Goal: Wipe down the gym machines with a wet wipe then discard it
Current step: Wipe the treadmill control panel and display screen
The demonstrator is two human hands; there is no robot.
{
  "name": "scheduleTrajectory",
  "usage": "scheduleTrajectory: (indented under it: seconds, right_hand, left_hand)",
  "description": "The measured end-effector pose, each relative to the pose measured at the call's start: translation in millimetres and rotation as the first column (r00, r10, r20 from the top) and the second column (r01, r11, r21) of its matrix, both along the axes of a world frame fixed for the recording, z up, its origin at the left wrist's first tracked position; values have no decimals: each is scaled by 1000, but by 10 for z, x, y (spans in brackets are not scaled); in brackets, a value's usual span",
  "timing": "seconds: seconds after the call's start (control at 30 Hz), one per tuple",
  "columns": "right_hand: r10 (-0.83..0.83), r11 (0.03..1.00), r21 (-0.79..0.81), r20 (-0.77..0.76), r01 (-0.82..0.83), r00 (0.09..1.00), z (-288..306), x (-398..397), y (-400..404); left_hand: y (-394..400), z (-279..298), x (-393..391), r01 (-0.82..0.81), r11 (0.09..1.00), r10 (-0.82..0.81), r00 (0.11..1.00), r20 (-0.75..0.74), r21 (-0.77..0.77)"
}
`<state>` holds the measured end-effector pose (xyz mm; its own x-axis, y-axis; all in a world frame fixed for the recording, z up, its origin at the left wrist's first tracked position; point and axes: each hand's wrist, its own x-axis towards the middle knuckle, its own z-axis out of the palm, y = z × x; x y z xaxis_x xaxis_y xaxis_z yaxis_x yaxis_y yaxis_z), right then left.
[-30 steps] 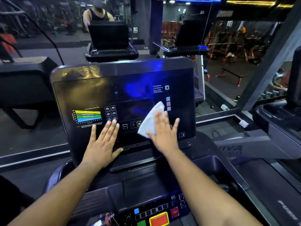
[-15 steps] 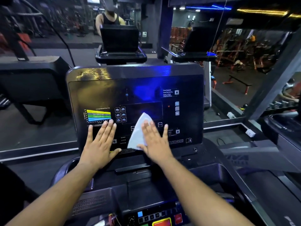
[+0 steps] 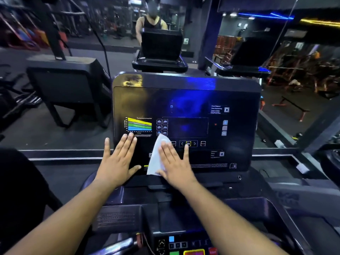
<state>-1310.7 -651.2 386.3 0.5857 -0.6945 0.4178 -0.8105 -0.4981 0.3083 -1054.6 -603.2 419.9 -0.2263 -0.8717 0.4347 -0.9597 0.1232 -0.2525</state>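
Note:
A black treadmill console panel (image 3: 185,100) stands upright before me, with a coloured chart and small printed icons on its face. My right hand (image 3: 174,162) lies flat with straight fingers on a pale wet wipe (image 3: 156,155), pressing it against the lower middle of the panel. The wipe sticks out above and to the left of the fingers. To the left, my left hand (image 3: 117,161) rests flat on the panel's lower left, fingertips just under the chart, holding nothing.
Below the panel lies a control strip with red, yellow and green buttons (image 3: 193,252). A large mirror (image 3: 55,98) behind the console reflects a person in a black top and other treadmill consoles. Another machine's edge (image 3: 329,162) stands at the right.
My right hand has slid the wipe leftward and downward across the panel, from the right-centre to the lower middle beside my left hand. The left hand has stayed pressed on the lower left.

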Motion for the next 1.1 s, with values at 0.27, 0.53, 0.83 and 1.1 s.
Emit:
scheduleTrajectory:
  seconds: [0.27,0.53,0.83,1.1]
  right_hand:
    - [-355,935,111,322,338,878,1145,-3,-670]
    - [15,998,60,31,-17,999,-147,717,257]
    - [-138,979,153,-12,138,990,-377,-93,374]
    - [-353,921,201,64,334,934,-360,-1162,299]
  left_hand:
    - [213,-79,193,-54,996,51,998,41,70]
    - [372,-293,269,-15,997,14,1000,20,78]
    - [367,-545,-135,145,980,-147,989,4,136]
    - [142,-578,-754,222,954,-241,968,74,200]
